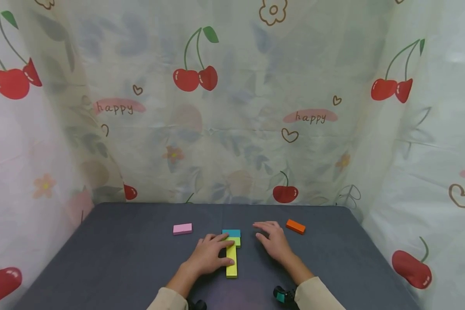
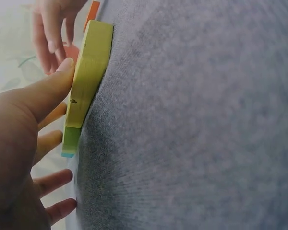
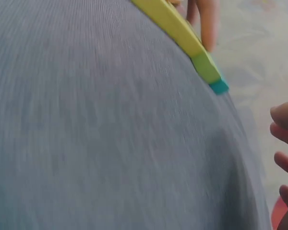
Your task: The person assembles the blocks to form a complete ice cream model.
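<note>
A long yellow block (image 1: 231,270) lies lengthwise on the dark table, its far end against a light green block (image 1: 238,243) set crosswise. Just behind the green one is a blue block (image 1: 231,233). My left hand (image 1: 206,257) rests over the left side of this row. Its thumb touches the yellow block (image 2: 92,72) in the left wrist view, while the other fingers spread out loosely. To the right of the row, my right hand (image 1: 274,244) hovers with relaxed fingers and holds nothing. An orange block (image 1: 296,227) lies just beyond it.
A pink block (image 1: 182,229) lies at the back left of the dark table (image 1: 120,258). Patterned cloth (image 1: 232,129) hangs behind the table and along both sides. A black device with a teal patch (image 1: 280,295) shows at the right wrist.
</note>
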Available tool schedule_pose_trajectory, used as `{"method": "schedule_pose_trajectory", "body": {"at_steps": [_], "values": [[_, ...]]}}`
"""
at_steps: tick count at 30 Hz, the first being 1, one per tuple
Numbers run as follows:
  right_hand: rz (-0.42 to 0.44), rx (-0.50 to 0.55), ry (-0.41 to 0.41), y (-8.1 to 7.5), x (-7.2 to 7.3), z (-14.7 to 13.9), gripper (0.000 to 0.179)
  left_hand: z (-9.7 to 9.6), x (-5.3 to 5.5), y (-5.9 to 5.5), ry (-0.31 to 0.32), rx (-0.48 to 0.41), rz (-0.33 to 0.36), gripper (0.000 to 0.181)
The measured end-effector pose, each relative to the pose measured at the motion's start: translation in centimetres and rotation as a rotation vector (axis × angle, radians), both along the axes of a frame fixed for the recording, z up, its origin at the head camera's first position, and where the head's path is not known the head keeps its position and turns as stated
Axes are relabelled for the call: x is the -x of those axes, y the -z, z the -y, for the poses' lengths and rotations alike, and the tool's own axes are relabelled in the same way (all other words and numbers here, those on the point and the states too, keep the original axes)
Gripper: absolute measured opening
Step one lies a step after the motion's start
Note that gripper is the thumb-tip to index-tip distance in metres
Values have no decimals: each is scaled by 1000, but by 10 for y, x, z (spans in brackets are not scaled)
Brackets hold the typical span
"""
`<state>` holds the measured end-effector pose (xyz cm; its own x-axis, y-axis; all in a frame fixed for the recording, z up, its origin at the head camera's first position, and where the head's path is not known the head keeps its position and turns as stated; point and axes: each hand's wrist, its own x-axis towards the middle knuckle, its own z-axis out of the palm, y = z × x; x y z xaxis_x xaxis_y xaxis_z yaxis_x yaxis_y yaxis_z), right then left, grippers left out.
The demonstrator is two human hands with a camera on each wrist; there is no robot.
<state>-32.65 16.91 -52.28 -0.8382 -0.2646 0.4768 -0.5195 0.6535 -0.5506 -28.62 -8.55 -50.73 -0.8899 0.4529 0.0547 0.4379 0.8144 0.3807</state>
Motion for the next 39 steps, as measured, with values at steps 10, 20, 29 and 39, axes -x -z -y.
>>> {"method": "schedule_pose_trajectory", "body": {"at_steps": [10, 20, 29, 39], "values": [[-81, -65, 65, -1, 0, -42, 30, 3, 1, 3, 14, 0, -14, 60], [-103, -157, 163, 0, 2, -70, 29, 2, -1, -2, 11, 19, -23, 59], [-37, -232, 293, -1, 3, -89, 32, 0, -2, -3, 1, 25, -14, 58], [9, -345, 328, -1, 4, -104, 43, 0, 0, -3, -3, 41, 11, 58]]}}
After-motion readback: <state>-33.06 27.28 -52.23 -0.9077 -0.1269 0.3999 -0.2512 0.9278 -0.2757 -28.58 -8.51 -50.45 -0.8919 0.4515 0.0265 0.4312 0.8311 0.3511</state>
